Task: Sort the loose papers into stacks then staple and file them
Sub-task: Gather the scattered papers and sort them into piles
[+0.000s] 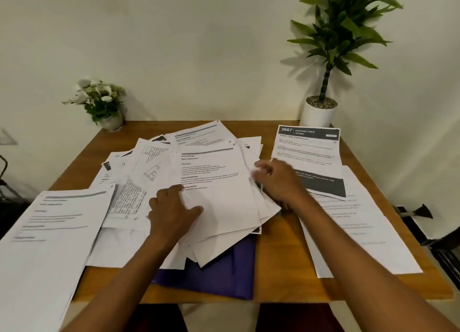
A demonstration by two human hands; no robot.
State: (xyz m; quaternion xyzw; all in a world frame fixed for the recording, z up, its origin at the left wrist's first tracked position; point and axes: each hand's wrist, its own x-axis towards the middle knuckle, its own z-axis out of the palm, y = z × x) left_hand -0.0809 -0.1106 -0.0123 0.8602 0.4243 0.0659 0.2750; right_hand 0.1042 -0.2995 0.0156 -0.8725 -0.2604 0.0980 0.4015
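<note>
Your left hand (171, 207) lies palm down on the heap of loose papers (211, 182) in the middle of the frame. Its fingers are stretched out over the top sheet and the thumb is spread to the right, so it presses the paper and grips nothing.

Your right hand (276, 179) sits at the right edge of that heap with its fingers curled inward against the sheet edges. The fingertips are blurred, so you cannot tell whether they have pinched a sheet or only touch it.

The heap is fanned out untidily across the wooden table (278, 269), with sheets overlapping at many angles. Its lower edge covers part of a purple folder (219, 274), which lies flat at lower centre.

Three groups of paper lie apart from the heap:
- A dark-headed sheet (308, 152) lies at upper right, and its bottom edge overlaps the next group.
- A right pile (361, 227) lies under your right forearm.
- A left pile (49, 232) overhangs the table edge at lower left.

A small flower pot (104, 102) stands at the table's upper left corner. A leafy plant (321, 107) in a white pot stands at its upper right corner.
</note>
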